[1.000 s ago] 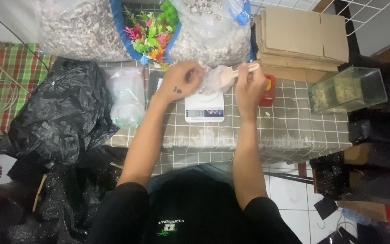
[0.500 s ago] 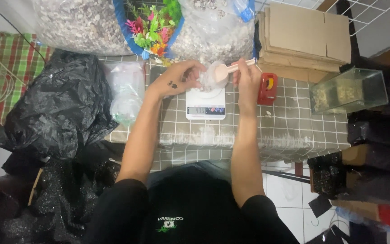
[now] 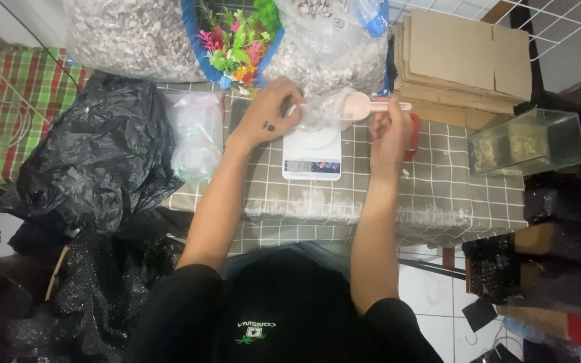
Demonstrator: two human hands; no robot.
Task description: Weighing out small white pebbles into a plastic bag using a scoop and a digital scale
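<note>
A white digital scale (image 3: 312,154) sits on the grid-patterned tablecloth (image 3: 432,195). Above it my left hand (image 3: 269,115) grips a small clear plastic bag (image 3: 324,111) by its mouth. My right hand (image 3: 390,124) holds a pale pink scoop (image 3: 364,105) by its handle, with the scoop's bowl at the bag's opening. What lies inside the bag is too blurred to tell.
Two big clear sacks of gravel (image 3: 129,37) (image 3: 334,50) flank colourful plastic plants (image 3: 237,40) at the back. Flat cardboard (image 3: 465,60) lies back right, a small glass tank (image 3: 526,141) at right. A black plastic bag (image 3: 95,154) and a clear bag bundle (image 3: 196,134) sit left.
The scoop has swung from right of the bag to its mouth. Both hands stay over the scale. The view has shifted slightly.
</note>
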